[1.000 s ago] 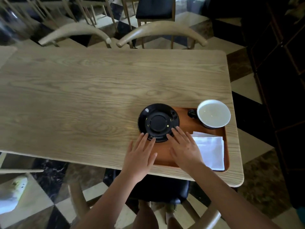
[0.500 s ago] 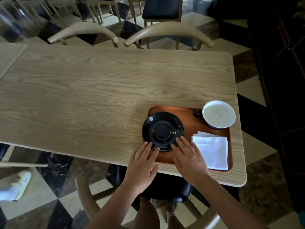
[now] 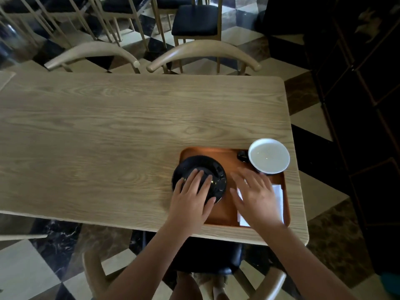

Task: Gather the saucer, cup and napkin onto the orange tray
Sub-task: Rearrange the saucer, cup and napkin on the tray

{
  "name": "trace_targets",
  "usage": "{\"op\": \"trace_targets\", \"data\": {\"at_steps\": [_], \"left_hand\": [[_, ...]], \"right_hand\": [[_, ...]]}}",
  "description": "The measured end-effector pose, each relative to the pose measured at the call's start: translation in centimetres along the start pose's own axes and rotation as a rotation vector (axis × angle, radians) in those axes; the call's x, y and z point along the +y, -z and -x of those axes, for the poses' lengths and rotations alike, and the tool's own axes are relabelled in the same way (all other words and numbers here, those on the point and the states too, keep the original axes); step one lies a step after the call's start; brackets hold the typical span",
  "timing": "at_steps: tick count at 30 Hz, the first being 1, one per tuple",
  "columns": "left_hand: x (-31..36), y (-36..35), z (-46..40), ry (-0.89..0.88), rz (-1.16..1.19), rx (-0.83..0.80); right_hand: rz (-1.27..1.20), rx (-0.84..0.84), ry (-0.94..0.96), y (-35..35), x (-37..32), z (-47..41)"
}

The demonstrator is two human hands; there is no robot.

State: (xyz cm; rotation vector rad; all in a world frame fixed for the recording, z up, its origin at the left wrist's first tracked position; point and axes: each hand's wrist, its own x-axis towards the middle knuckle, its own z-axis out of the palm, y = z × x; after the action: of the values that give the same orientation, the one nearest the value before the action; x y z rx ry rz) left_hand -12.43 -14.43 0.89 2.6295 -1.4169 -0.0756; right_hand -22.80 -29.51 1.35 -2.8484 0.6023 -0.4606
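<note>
The orange tray (image 3: pixel 216 151) lies at the table's near right corner. A black saucer (image 3: pixel 216 169) rests over the tray's left edge, partly hanging onto the table. My left hand (image 3: pixel 192 198) lies flat on the saucer, fingers spread over its middle. The cup (image 3: pixel 269 156), black outside and white inside, stands at the tray's far right corner with its handle pointing left. A white folded napkin (image 3: pixel 279 195) lies on the tray's right side, mostly hidden under my right hand (image 3: pixel 255 195), which hovers open above it, fingers spread towards the cup.
The wooden table (image 3: pixel 108 137) stretches left and away. Two curved-back chairs (image 3: pixel 203 54) stand at its far edge, another chair (image 3: pixel 95 271) is below me. A dark cabinet (image 3: pixel 357 105) stands to the right.
My left hand moved forward onto the saucer's middle. My right hand left the saucer's rim and shifted right over the napkin. The view moved closer.
</note>
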Motion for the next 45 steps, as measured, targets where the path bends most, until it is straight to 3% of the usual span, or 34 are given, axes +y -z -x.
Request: {"op": "trace_targets", "data": {"at_steps": [4,8,14,16,20,23,40,43,45], "left_hand": [[2.9,0.8,-7.0,-0.082,-0.009,0.091],[5.6,0.2,-11.9,-0.102,-0.016,0.073],[6.8,-1.6,-13.4,-0.108,0.063,0.0],[6.9,-1.7,-13.3,-0.071,0.182,-0.001],[6.8,-1.4,-13.7,0.105,0.638,-0.074],[6.1,-1.2,-14.2,0.206,0.787,-0.089],[3.0,-0.3,-11.7,0.279,0.818,-0.021],[3.2,-0.4,-11.3,0.262,0.712,-0.027],[3.7,-0.4,-9.9,0.276,0.624,0.063]], "right_hand": [[0.112,0.01,-0.189,1.6,5.3,-2.6],[0.126,-0.184,-0.409,2.7,8.6,-4.0],[-0.1,-0.246,-0.552,2.6,9.5,-4.3],[-0.166,-0.225,-0.571,2.5,9.6,-4.3],[-0.354,-0.157,-0.644,2.3,9.7,-4.5],[-0.451,-0.155,-0.713,2.3,9.8,-4.7],[-0.559,-0.19,-0.604,1.0,7.2,-5.0],[-0.505,-0.204,-0.534,1.4,7.4,-4.6],[-0.368,-0.163,-0.478,1.9,7.6,-3.4]]}}
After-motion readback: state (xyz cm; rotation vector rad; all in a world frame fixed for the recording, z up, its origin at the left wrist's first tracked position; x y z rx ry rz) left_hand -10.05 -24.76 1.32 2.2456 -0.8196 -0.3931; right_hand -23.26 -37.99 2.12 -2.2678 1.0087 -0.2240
